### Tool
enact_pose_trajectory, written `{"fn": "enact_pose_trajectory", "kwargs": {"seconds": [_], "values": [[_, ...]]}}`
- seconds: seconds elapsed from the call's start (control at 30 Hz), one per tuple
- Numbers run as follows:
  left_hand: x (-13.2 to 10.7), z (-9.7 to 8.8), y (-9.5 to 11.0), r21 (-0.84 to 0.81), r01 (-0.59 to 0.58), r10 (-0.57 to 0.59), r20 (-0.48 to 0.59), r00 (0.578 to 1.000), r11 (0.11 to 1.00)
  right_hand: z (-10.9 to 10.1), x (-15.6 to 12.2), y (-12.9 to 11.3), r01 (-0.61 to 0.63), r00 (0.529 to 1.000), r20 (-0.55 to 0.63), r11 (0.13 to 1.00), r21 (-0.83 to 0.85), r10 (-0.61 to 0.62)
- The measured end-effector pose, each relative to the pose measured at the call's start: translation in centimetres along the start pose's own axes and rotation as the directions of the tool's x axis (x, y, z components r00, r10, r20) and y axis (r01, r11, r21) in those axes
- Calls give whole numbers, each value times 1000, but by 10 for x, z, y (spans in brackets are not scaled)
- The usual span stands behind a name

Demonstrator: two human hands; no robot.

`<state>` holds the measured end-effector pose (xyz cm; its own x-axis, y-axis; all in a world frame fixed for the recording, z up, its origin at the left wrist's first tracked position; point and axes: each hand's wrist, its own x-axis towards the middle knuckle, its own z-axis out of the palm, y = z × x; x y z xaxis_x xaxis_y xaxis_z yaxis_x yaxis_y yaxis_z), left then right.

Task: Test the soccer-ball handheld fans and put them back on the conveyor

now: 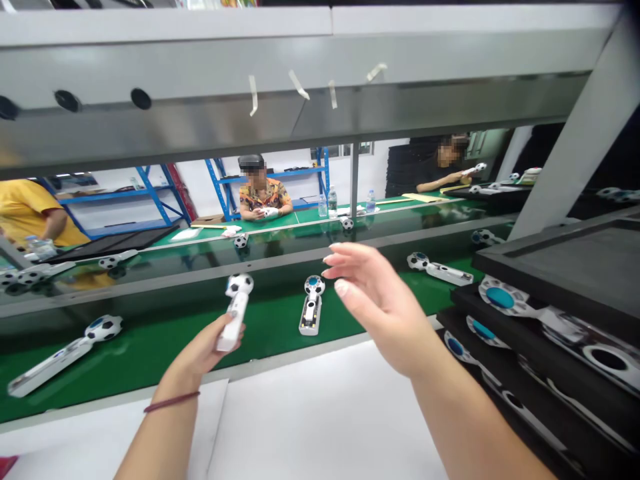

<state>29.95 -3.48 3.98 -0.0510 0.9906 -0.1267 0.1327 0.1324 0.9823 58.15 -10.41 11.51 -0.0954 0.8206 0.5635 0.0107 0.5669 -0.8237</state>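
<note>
My left hand point(209, 348) is closed around the white handle of a handheld device with a football-patterned head point(234, 313), held tilted over the green belt. What the device does cannot be made out. My right hand point(373, 303) hovers above the belt's near side, fingers slightly bent and apart, with nothing in it. Just left of its fingers, a second such device point(310, 315) lies on the belt, its handle open with inner parts showing and a blue disc in its head. Another device point(65, 357) rests at the far left, and one more point(440, 270) lies beyond my right hand.
A white work surface point(320, 413) lies in front of me beside the green belt point(270, 353). Stacked black trays point(565, 373) holding several devices stand at the right. A grey beam point(300, 53) crosses overhead. Across the belt, people sit at work, one point(265, 197) holding a white item.
</note>
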Motion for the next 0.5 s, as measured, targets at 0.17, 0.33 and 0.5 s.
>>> {"fn": "enact_pose_trajectory", "kwargs": {"seconds": [0.17, 0.33, 0.5], "values": [[-48, 80, 47, 71, -153, 123, 319, 940, 986, 6, 7, 15, -226, 972, 57, 974, 5, 226], [-93, 123, 48, 270, -180, 129, 199, 972, 946, 14, 15, 18, -247, 966, 12, 900, 359, 260], [-88, 127, 29, -177, -59, 140, 490, 860, 982, 21, 14, 24, -273, 958, 80, 792, 546, 274]]}}
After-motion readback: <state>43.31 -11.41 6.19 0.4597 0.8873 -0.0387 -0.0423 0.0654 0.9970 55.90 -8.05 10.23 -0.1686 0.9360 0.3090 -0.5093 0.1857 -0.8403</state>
